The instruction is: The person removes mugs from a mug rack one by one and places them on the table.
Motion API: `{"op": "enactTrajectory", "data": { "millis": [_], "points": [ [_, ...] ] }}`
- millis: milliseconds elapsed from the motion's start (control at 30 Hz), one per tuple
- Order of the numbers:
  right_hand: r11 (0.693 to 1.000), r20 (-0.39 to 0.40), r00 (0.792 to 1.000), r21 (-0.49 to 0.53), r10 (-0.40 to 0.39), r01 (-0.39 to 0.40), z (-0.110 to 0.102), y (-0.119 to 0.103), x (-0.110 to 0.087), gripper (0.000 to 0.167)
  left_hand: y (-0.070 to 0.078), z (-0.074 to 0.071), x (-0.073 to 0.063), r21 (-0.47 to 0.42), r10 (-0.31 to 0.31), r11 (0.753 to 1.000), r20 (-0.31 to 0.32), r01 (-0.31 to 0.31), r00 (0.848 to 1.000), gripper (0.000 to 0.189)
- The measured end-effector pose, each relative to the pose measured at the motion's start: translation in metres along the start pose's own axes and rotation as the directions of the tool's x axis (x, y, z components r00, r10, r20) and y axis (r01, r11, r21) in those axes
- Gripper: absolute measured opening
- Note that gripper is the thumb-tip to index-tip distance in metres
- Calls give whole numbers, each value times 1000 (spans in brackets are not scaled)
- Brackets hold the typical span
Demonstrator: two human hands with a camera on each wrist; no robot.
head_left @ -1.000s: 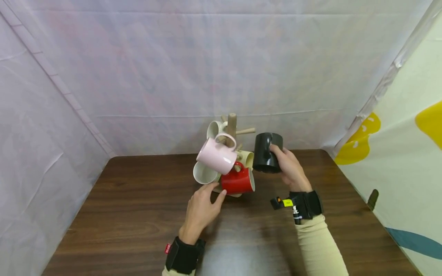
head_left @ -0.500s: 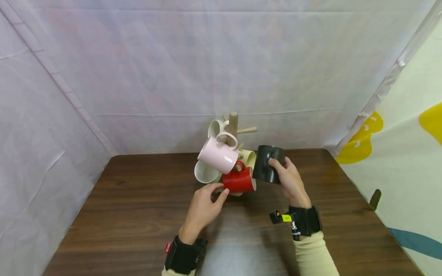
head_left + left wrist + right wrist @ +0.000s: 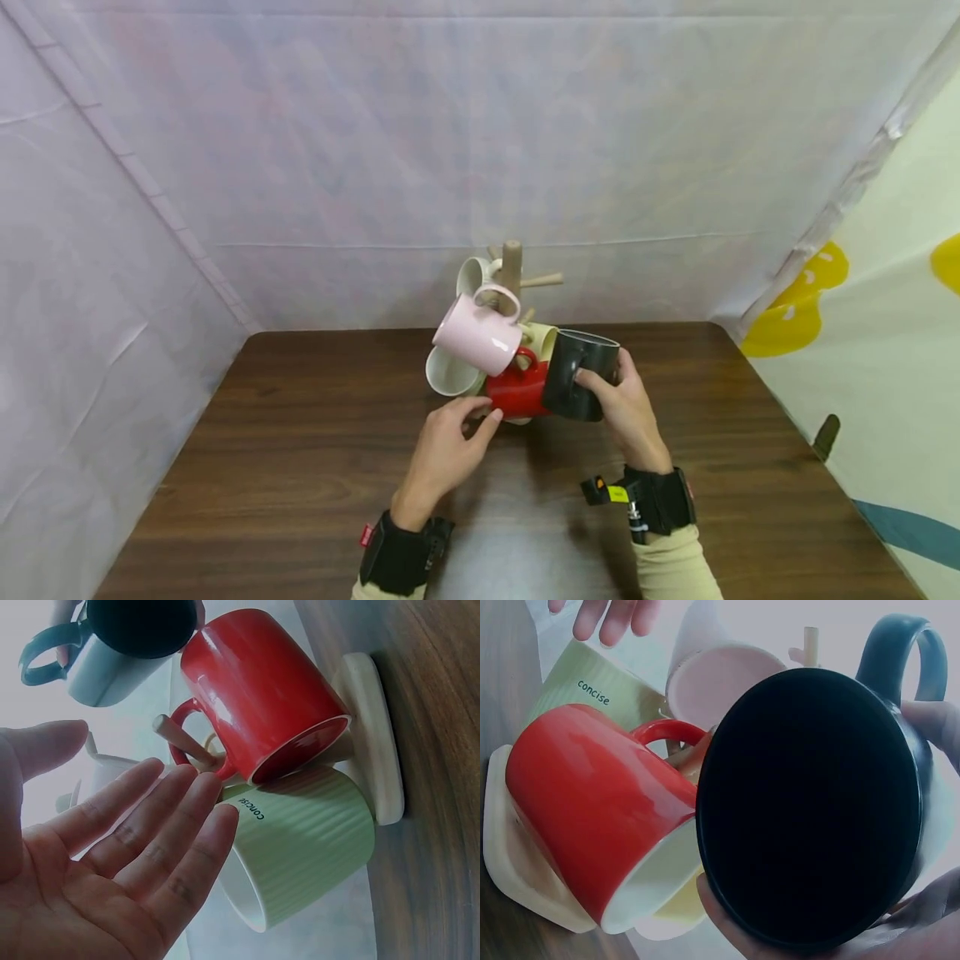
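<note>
Left grip (image 3: 446,450) spread; right grip (image 3: 632,421) pinching a black mug (image 3: 576,402), which I judge slippery, breakable, best held by its handle (image 3: 883,649), one o'clock in the right-wrist view.

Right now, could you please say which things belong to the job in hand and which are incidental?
Likely the job: black mug, wooden mug tree, red mug, pink mug, ribbed green mug, pale yellow mug, white mug.

Seemingly incidental: white sheet, patterned curtain, black wrist straps.

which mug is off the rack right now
The black mug, gripped in the right hand. The red mug, pink mug, pale green mug, yellow mug and white mug are on the wooden rack.
</note>
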State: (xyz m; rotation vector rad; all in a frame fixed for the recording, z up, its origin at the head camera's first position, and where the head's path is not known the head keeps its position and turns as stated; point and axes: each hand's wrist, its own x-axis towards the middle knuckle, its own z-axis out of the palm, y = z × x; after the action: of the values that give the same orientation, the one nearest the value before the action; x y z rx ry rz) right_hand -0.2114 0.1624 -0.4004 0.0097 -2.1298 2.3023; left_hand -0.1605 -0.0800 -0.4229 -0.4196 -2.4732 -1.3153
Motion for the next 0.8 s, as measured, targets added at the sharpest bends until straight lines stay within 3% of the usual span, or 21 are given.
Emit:
{"op": "enactTrajectory", "data": {
  "millis": [233,600,800],
  "points": [
    [1000,35,999,-10,-12,13,-1,0,-3,57,3,-1,0,-30,0,1000,-1,0,1000,29],
    [977,38,999,-210,-33,41,0,-6,-7,75,9,-6,1,-45,-26,999,19,27,999,31],
    [965,60,998,-256,-33,48,1,-8,-10,83,14,-10,1,-92,-32,995,24,34,999,32]
  ]
}}
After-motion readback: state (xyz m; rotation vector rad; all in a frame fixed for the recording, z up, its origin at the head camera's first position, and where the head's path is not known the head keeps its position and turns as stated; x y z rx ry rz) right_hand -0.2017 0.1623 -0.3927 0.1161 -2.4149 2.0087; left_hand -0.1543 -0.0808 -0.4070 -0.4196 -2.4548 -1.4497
